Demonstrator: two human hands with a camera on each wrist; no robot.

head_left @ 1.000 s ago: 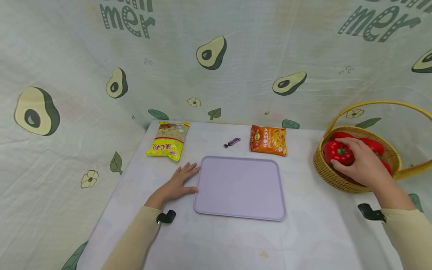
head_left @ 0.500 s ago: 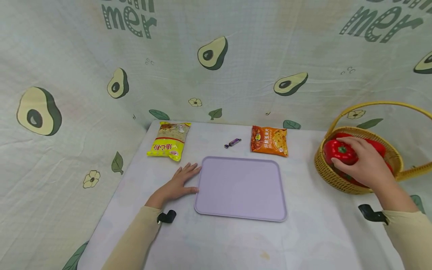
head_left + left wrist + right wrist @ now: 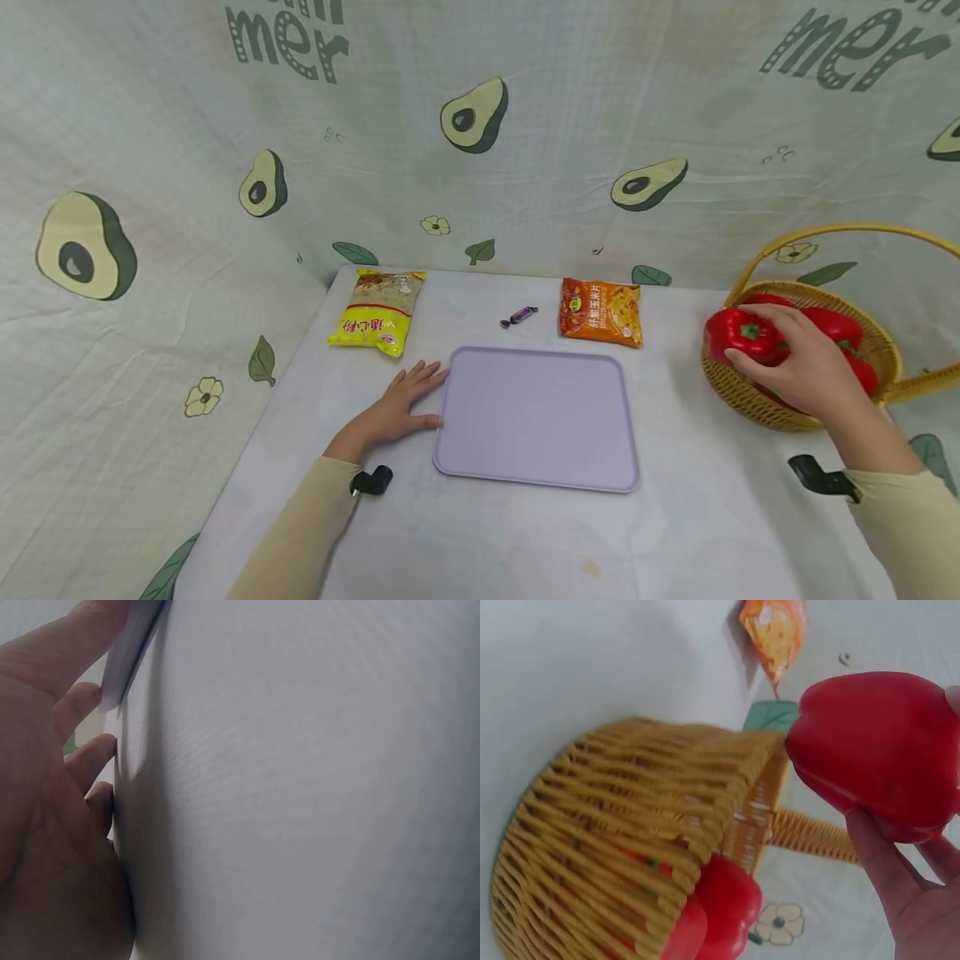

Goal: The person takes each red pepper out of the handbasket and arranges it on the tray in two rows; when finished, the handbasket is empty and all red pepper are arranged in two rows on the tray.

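A shiny red bell pepper with a green stem is gripped between the thumb and fingers of my right hand. In the right wrist view the pepper is clear above the rim of the wicker basket. More red peppers lie inside that basket. My left hand lies on the table with fingers spread, its thumb and fingertips touching the left edge of the lilac tray. In the left wrist view, the left hand is seen beside the tray's edge.
A yellow snack bag lies at the back left of the table. Behind the tray are a small purple-wrapped candy and an orange snack packet. The basket's tall handle arches up at right. A printed cloth hangs behind.
My right hand has lifted the red pepper up from among the others and shifted it slightly left, over the basket's rim. My left hand keeps its place at the tray.
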